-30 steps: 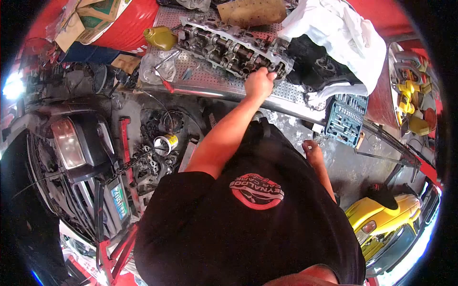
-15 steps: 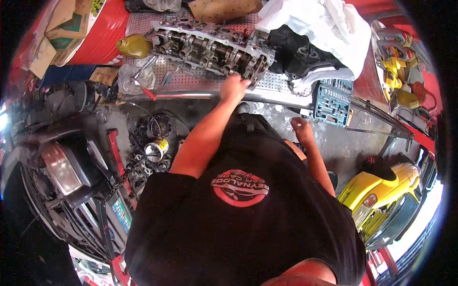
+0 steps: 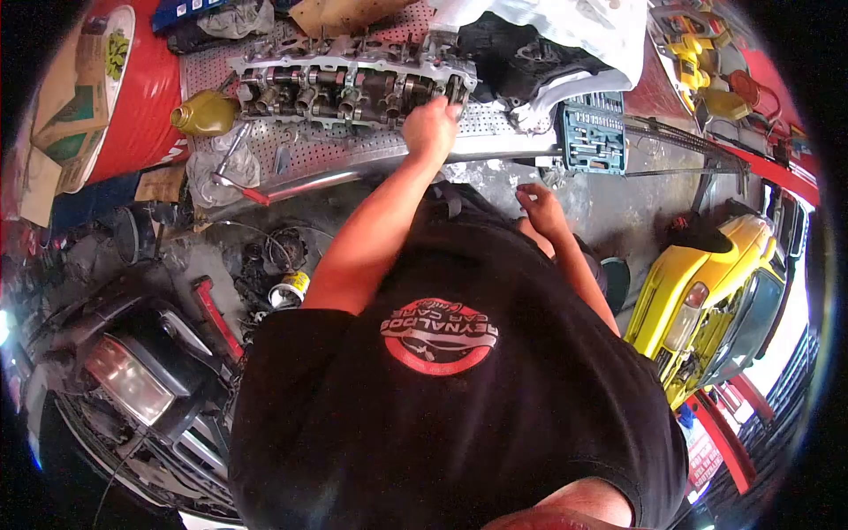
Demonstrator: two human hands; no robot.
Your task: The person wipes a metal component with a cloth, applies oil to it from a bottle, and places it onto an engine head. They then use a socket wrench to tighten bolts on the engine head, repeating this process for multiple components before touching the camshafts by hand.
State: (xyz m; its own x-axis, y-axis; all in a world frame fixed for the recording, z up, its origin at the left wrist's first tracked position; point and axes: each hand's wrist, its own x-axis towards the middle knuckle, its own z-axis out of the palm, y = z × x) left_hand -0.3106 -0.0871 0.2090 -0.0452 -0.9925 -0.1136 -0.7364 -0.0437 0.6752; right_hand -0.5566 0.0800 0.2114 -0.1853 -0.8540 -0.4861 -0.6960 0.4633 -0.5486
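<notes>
A metal engine cylinder head (image 3: 349, 81) with exposed shafts lies on the perforated bench top (image 3: 331, 155). My left hand (image 3: 430, 131) is at its near right end, with fingers closed against the parts there; the fingertips are partly hidden. My right hand (image 3: 541, 210) hangs in front of the bench, near my leg, with fingers loosely bent and slightly apart, and nothing visible in it. To the right of the cylinder head, a dark cover (image 3: 530, 66) rests on white cloth (image 3: 609, 35).
Left of the cylinder head are an olive bottle (image 3: 205, 114) and a red-handled tool (image 3: 252, 194) on plastic. A teal socket set (image 3: 594, 137) sits at the bench's right edge. A dark car front (image 3: 124, 371) and a yellow car (image 3: 707, 296) flank me.
The view has shifted, so the bench and cylinder head appear higher and farther left. My left hand stays at the cylinder head's right end. The fingers of my right hand have loosened slightly.
</notes>
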